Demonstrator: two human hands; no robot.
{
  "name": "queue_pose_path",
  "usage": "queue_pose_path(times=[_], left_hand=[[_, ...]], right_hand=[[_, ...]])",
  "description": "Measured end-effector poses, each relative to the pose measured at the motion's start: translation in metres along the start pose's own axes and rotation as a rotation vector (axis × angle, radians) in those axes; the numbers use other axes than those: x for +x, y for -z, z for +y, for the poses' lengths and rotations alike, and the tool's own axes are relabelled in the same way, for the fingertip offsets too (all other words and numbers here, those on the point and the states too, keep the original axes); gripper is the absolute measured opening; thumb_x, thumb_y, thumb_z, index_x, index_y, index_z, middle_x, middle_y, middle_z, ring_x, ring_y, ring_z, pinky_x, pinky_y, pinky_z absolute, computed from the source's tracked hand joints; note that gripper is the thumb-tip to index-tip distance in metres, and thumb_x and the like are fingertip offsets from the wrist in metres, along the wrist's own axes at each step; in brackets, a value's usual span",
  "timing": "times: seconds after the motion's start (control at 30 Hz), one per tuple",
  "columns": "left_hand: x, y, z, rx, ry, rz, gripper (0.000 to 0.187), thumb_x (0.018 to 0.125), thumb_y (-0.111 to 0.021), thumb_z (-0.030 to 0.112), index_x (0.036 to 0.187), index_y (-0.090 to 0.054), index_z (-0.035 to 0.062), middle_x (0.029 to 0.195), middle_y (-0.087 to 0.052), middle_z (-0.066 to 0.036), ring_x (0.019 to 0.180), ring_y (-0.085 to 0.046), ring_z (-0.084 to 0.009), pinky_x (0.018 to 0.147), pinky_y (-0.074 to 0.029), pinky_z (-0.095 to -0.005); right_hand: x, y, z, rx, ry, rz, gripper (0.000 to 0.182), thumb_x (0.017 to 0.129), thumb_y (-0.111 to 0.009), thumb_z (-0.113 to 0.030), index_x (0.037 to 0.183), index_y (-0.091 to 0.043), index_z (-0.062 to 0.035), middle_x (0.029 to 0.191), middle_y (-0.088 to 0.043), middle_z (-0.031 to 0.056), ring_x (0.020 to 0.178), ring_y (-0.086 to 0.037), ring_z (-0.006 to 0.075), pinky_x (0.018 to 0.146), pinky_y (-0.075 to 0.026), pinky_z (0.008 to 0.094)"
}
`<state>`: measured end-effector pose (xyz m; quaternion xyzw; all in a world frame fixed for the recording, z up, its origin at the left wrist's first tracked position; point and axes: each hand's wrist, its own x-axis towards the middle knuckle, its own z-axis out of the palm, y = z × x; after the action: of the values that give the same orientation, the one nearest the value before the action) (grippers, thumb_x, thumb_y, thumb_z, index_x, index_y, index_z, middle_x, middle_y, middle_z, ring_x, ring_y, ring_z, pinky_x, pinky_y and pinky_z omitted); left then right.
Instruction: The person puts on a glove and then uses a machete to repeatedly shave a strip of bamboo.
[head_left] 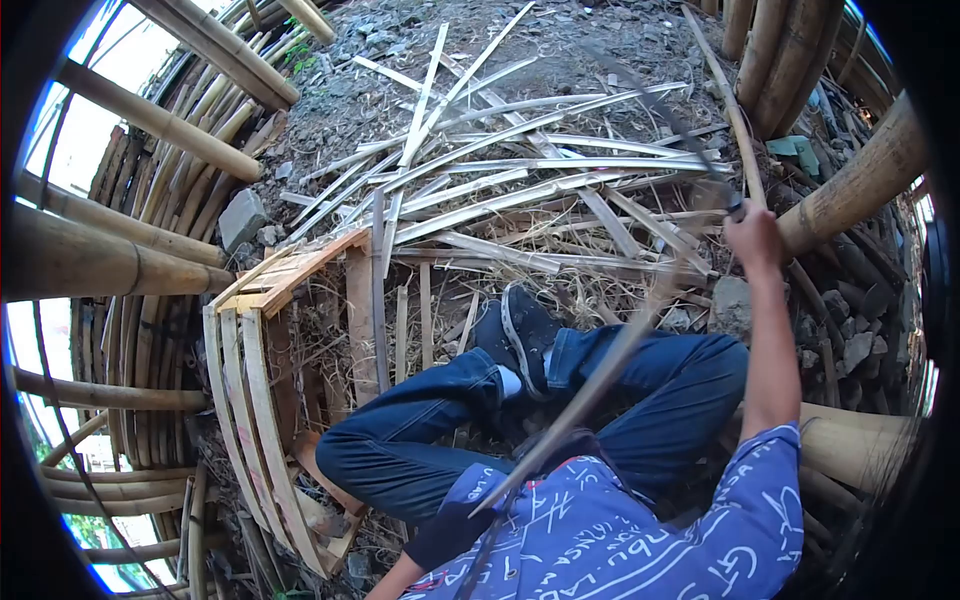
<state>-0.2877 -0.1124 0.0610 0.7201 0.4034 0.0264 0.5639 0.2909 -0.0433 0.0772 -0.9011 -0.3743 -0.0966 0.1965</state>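
My right hand (753, 238) is closed around a dark handle at the right, beside a leaning bamboo pole (740, 120). From that handle a long dark blade-like shape (665, 95), smeared by motion, reaches up and left. A long blurred strip (600, 380) runs slantwise over my legs, from near my right hand down to my shirt. Its lower end lies close to dark cloth or a dark glove (450, 538) at my left forearm (395, 580). The fingers of my left hand cannot be made out.
Split bamboo strips (520, 190) lie crisscrossed on the ground ahead. A slatted wooden crate (255, 400) stands left of my crossed legs (420, 420). Thick bamboo poles (160, 120) rise on both sides. Concrete block (242, 218) lies left; stones (732, 305) lie at right.
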Motion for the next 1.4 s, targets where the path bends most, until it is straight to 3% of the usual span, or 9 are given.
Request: queue_pose_path(times=[0.13, 0.33, 0.37, 0.47, 0.8, 0.9, 1.17, 1.33, 1.4], left_hand=[[0.017, 0.015, 0.018, -0.129, 0.497, -0.069, 0.028, 0.093, -0.05, 0.025, 0.083, -0.058, 0.0008, 0.061, -0.051, -0.009, 0.06, -0.049, -0.0156, 0.055, -0.04, -0.0375], [0.052, 0.027, 0.02, -0.43, 0.467, -0.061, 0.03, 0.092, -0.054, 0.027, 0.078, -0.059, 0.0007, 0.06, -0.046, 0.001, 0.059, -0.042, -0.0067, 0.053, -0.036, -0.0295], [0.055, 0.031, 0.023, -0.394, 0.516, -0.092, 0.03, 0.092, -0.054, 0.026, 0.078, -0.059, 0.001, 0.06, -0.046, 0.002, 0.059, -0.041, -0.0061, 0.053, -0.036, -0.0287], [0.065, 0.04, 0.028, -0.46, 0.428, -0.195, 0.031, 0.093, -0.051, 0.026, 0.075, -0.059, 0.002, 0.061, -0.052, -0.001, 0.057, -0.049, -0.0098, 0.054, -0.04, -0.0276], [0.085, 0.034, 0.049, -0.748, 0.219, -0.356, 0.028, 0.091, -0.051, 0.023, 0.093, -0.064, -0.0019, 0.078, -0.063, -0.007, 0.064, -0.055, -0.0123, 0.062, -0.044, -0.0263], [0.089, 0.037, 0.072, -0.545, 0.462, -0.277, 0.03, 0.093, -0.048, 0.027, 0.089, -0.063, 0.001, 0.069, -0.057, -0.002, 0.058, -0.049, -0.0093, 0.053, -0.038, -0.0234], [0.102, 0.026, 0.054, -0.555, 0.203, -0.246, 0.024, 0.094, -0.048, 0.024, 0.081, -0.052, 0.0053, 0.055, -0.043, 0.001, 0.043, -0.04, -0.0121, 0.042, -0.031, -0.0269], [0.111, 0.021, 0.069, -0.196, 0.041, -0.231, 0.011, 0.092, -0.048, 0.013, 0.093, -0.049, 0.0018, 0.054, -0.048, -0.007, 0.044, -0.05, -0.0191, 0.042, -0.037, -0.0334], [0.113, 0.013, 0.074, -0.017, -0.189, -0.078, 0.04, 0.099, -0.038, 0.036, 0.075, -0.051, 0.0073, 0.053, -0.042, 0.001, 0.042, -0.038, -0.009, 0.041, -0.029, -0.0254]], right_hand=[[-0.002, -0.002, 0.028, -0.044, -0.09, -0.014, 0.024, 0.073, -0.059, -0.021, 0.074, -0.061, 0.0029, 0.07, -0.062, 0.0244, 0.073, -0.061, 0.0441, 0.065, -0.05, 0.0503], [-0.104, -0.041, -0.009, 0.458, -0.146, -0.191, 0.016, 0.067, -0.065, -0.012, 0.065, -0.056, 0.0, 0.055, -0.057, 0.0082, 0.051, -0.055, 0.0155, 0.05, -0.043, 0.0342], [-0.124, -0.063, -0.01, 0.541, -0.18, -0.21, 0.018, 0.064, -0.067, -0.014, 0.062, -0.055, -0.0001, 0.055, -0.057, 0.0128, 0.051, -0.057, 0.0235, 0.052, -0.044, 0.0352], [-0.177, -0.065, -0.058, 0.74, -0.267, -0.384, 0.02, 0.064, -0.068, -0.014, 0.062, -0.055, 0.0003, 0.055, -0.051, 0.0029, 0.053, -0.045, 0.0102, 0.05, -0.039, 0.0301], [-0.268, -0.069, -0.132, 1.246, -0.639, -0.923, 0.019, 0.077, -0.067, -0.004, 0.069, -0.05, -0.0063, 0.053, -0.05, 0.0011, 0.039, -0.047, 0.0099, 0.036, -0.039, 0.0256], [-0.264, -0.063, -0.127, 1.241, -0.649, -0.866, 0.018, 0.077, -0.066, -0.004, 0.07, -0.05, -0.0066, 0.053, -0.05, 0.0009, 0.039, -0.048, 0.0097, 0.035, -0.039, 0.0256], [-0.238, -0.018, -0.126, 1.452, -0.815, -0.59, 0.021, 0.079, -0.065, -0.004, 0.072, -0.046, -0.0089, 0.051, -0.046, 0.0011, 0.036, -0.045, 0.0101, 0.034, -0.038, 0.0265], [-0.224, 0.0, -0.11, 1.314, -0.467, -0.379, 0.022, 0.078, -0.065, -0.003, 0.067, -0.046, -0.008, 0.052, -0.048, 0.0004, 0.04, -0.049, 0.0112, 0.038, -0.04, 0.0273], [-0.21, 0.021, -0.112, 0.983, -0.125, -0.271, 0.018, 0.072, -0.068, -0.004, 0.069, -0.051, -0.0051, 0.054, -0.052, 0.0029, 0.049, -0.057, 0.0181, 0.047, -0.042, 0.0304]])
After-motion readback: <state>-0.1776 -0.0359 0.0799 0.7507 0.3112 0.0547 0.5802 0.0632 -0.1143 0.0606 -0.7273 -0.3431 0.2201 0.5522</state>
